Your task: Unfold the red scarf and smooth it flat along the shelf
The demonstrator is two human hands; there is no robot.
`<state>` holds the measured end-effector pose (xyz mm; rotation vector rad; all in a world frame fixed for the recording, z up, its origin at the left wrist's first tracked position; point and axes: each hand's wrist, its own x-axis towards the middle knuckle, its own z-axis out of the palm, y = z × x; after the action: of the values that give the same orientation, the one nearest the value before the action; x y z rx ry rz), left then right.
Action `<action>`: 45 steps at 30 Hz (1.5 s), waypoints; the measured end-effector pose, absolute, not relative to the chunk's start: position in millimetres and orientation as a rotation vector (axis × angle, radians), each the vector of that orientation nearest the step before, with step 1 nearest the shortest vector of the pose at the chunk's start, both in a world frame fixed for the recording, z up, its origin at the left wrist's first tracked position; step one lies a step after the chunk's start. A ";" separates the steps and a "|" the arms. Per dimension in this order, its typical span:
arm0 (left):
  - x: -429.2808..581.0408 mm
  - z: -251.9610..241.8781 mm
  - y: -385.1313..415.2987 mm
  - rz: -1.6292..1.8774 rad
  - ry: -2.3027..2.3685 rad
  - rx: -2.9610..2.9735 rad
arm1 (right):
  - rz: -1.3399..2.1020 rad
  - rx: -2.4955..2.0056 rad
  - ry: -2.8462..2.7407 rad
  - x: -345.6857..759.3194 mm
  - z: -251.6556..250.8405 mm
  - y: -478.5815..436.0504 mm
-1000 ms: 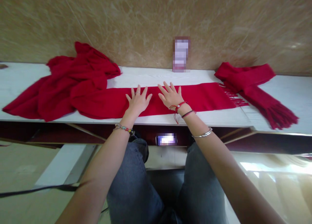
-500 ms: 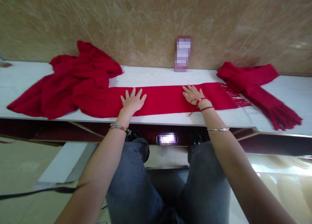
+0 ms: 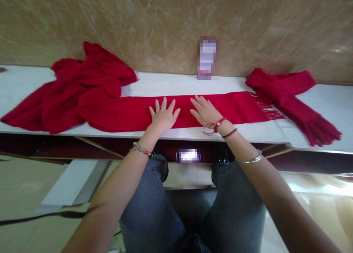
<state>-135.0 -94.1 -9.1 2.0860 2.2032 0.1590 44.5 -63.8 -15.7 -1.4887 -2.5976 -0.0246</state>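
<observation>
A long red scarf point(image 3: 184, 113) lies flattened along the white tabletop, its fringe at the right end. Toward the left it runs into a crumpled heap of red cloth point(image 3: 66, 91). My left hand point(image 3: 164, 117) is open, fingers spread over the middle of the scarf. Just right of it, my right hand point(image 3: 205, 111) is also open, with its fingers stretched toward the upper left over the fabric. Neither hand grips anything. Beyond the fringe rests a second red scarf point(image 3: 281, 87), folded across itself with its tassels toward the front right.
A blurred-out upright item point(image 3: 207, 58) leans on the marbled wall point(image 3: 154, 25) behind the white table point(image 3: 171, 84). Below the front edge, a lit phone-like device point(image 3: 188, 155) lies between my knees. A pale board point(image 3: 68, 183) stands at lower left.
Both hands have moved inward along the scarf, left hand rightward and right hand leftward, so they are closer together. The view has shifted slightly. The second scarf lies as before.
</observation>
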 end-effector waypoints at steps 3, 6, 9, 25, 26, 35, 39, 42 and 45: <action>-133.0 -13.7 -97.4 0.070 2.150 2.097 | 0.012 -1.503 -2.686 42.9 -23.2 -77.0; -144.5 -17.5 -97.4 0.042 2.136 2.114 | -0.024 -1.544 -2.709 65.9 -27.8 -77.8; -158.5 -18.5 -98.2 0.044 2.142 2.089 | -0.072 -1.639 -2.689 100.6 -28.7 -74.1; -124.6 -14.0 -91.6 0.174 2.143 2.133 | -0.076 -1.596 -2.577 62.4 -21.7 -70.2; -123.2 -15.3 -90.3 0.138 2.131 2.122 | -0.052 -1.611 -2.604 58.6 -22.3 -72.0; -127.0 -18.0 -90.9 0.172 2.117 2.125 | -0.070 -1.695 -2.547 87.2 -20.8 -74.2; -127.6 -18.1 -87.6 0.191 2.151 2.136 | -0.048 -1.787 -2.554 103.6 -22.3 -71.2; -128.1 -18.4 -83.8 0.112 2.147 2.109 | -0.041 -1.784 -2.593 107.6 -26.6 -70.2; -128.5 -19.1 -82.0 0.096 2.161 2.112 | -0.039 -1.774 -2.585 107.4 -29.3 -69.7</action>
<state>-128.5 -82.0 -19.1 2.1121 2.1605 0.0959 107.4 -69.7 -29.3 -1.7735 -2.5848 -0.0394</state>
